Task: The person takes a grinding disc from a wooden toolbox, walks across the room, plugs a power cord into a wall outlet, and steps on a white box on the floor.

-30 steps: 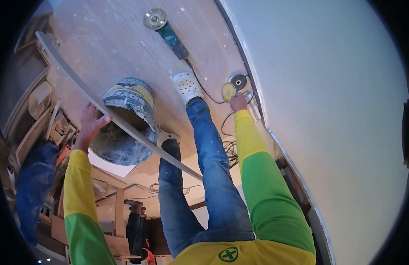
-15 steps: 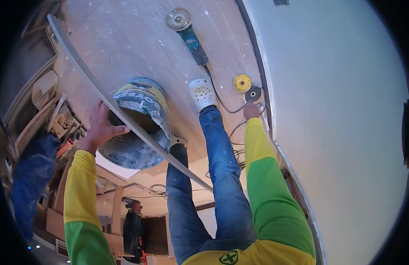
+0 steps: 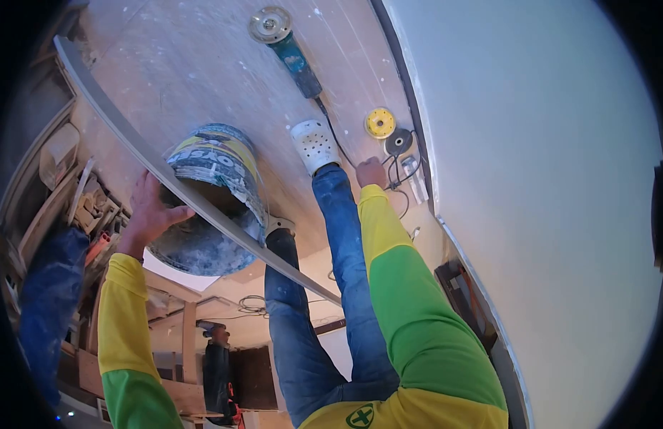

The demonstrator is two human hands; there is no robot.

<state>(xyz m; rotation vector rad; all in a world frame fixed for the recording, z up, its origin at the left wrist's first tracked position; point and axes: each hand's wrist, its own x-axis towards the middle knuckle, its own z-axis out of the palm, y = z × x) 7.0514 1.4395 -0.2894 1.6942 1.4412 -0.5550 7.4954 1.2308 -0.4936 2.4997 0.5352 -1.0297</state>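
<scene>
while your left hand (image 3: 148, 214) is steadying long grey strip (image 3: 131, 136), its thumb is standing apart from fingers, fingertips partly hidden at strip. strip is slanting across mouth of bucket (image 3: 213, 154), lower end reaching your legs. right hand (image 3: 372, 173) is resting at black cord (image 3: 330, 121), fingers curling in; cannot tell what they are pinching. grinder (image 3: 294, 64) is lying beyond white shoe (image 3: 315, 143). yellow disc (image 3: 381, 123) and black disc (image 3: 399, 142) are lying near right hand.
</scene>
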